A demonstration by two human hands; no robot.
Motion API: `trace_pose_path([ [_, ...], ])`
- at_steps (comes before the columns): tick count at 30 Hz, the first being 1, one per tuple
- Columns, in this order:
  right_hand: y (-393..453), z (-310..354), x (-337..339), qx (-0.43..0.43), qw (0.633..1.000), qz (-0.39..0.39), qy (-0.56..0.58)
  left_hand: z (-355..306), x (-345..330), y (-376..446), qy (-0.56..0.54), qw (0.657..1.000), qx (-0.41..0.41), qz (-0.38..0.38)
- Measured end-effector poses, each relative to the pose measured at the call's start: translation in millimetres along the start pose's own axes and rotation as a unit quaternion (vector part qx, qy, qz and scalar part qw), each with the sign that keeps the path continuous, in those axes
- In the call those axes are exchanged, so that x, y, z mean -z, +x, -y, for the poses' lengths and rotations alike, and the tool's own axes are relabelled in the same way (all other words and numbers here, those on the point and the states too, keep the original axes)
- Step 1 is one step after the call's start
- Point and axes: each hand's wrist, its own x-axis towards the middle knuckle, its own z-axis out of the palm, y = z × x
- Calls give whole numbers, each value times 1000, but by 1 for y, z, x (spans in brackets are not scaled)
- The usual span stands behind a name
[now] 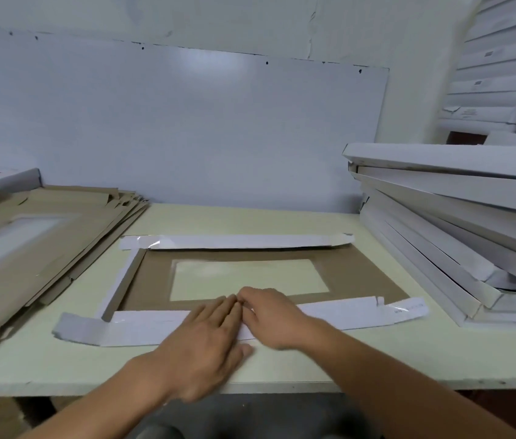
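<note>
A flat box blank (155,280) lies on the pale table (282,362), brown side up, with a clear window (247,278) in its middle. Its white flaps are folded inward along the far edge (237,241), the left edge and the near edge (142,327). My left hand (206,340) lies flat with straight fingers pressing the near flap. My right hand (269,315) presses the same flap beside it, its fingertips bent down onto the fold. The two hands touch at the fingertips.
A pile of flat brown blanks (37,245) lies on the left of the table. A leaning stack of folded white boxes (459,229) fills the right side. More white boxes (500,74) are stacked at the far right. A white board (186,122) leans against the wall.
</note>
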Motion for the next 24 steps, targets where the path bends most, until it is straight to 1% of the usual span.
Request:
trace_pose_path([
  [2,-2,-2,-14,-1,998,-27,-52,10,-8,4,-5,998,21,58],
  [3,-5,-5,-17,-11,997,-20,-68,17,-10,3,-17,996,22,80],
  [6,-15,-26,-13,-59,994,43,-77,43,-11,-5,-35,993,14,115],
  [9,-31,-60,2,-108,986,82,-100,75,-10,-17,-29,992,30,117],
  [12,-50,-102,19,-168,974,88,-121,103,-10,-30,-18,991,62,119],
  [14,-65,-130,28,-211,965,85,-129,113,-11,-35,-19,991,68,118],
  [16,-79,-151,36,-241,959,83,-126,116,-14,-36,-20,992,61,105],
  [19,-90,-159,39,-241,961,55,-120,117,-14,-37,-41,996,37,66],
  [21,-95,-153,38,-207,972,11,-110,117,-9,-40,-47,999,8,20],
  [23,-98,-141,37,-138,985,-19,-97,114,-4,-43,-34,998,-28,-39],
  [24,-99,-134,37,-100,990,-19,-95,110,-1,-43,-24,997,-46,-65],
])
